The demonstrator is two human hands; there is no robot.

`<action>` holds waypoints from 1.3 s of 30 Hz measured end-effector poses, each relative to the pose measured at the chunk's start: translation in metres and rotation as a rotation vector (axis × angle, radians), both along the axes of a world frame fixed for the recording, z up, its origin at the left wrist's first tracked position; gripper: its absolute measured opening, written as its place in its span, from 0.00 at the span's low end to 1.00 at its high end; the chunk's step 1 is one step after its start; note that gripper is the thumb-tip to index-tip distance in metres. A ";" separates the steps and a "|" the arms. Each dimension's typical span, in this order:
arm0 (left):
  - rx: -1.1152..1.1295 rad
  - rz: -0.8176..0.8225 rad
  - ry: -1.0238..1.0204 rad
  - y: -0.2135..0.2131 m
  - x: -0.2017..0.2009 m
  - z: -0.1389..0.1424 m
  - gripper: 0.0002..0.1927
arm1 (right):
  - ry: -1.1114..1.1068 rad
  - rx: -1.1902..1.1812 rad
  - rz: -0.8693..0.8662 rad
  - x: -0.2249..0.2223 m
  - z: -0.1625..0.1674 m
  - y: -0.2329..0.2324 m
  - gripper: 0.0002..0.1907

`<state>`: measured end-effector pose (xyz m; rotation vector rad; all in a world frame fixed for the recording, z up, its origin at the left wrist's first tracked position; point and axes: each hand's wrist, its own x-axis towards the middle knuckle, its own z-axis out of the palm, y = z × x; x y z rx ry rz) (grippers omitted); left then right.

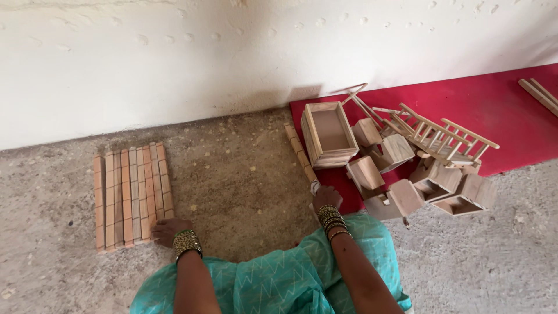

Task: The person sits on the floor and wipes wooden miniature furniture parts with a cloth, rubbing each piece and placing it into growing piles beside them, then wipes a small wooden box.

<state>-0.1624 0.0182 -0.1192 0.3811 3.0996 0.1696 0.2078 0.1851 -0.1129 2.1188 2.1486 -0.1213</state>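
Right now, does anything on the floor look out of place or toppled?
Yes. On the red mat, the small wooden boxes lie tumbled at mixed angles, and a ladder-like wooden frame rests tilted on top. The row of wooden strips by the left hand lies neat. The right hand touches one stray strip.

- Slats (132, 196): pale and reddish-tan wooden strips, lying flat on the concrete floor side by side in one tight row. They run lengthwise away from the person, their ends roughly level, near the foot of the white wall. Faint cross marks divide each strip into short blocks. The near right corner of the row touches the left hand (168, 231).
- Stick (300, 152): a long, narrow wooden strip of the same notched kind, lying flat and slanted on the floor along the red mat's edge. Its near end sits in the right hand (326, 197).
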 end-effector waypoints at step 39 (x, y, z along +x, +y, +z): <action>0.217 0.153 -0.324 0.020 0.009 0.011 0.29 | 0.140 0.147 -0.080 0.003 0.000 0.008 0.31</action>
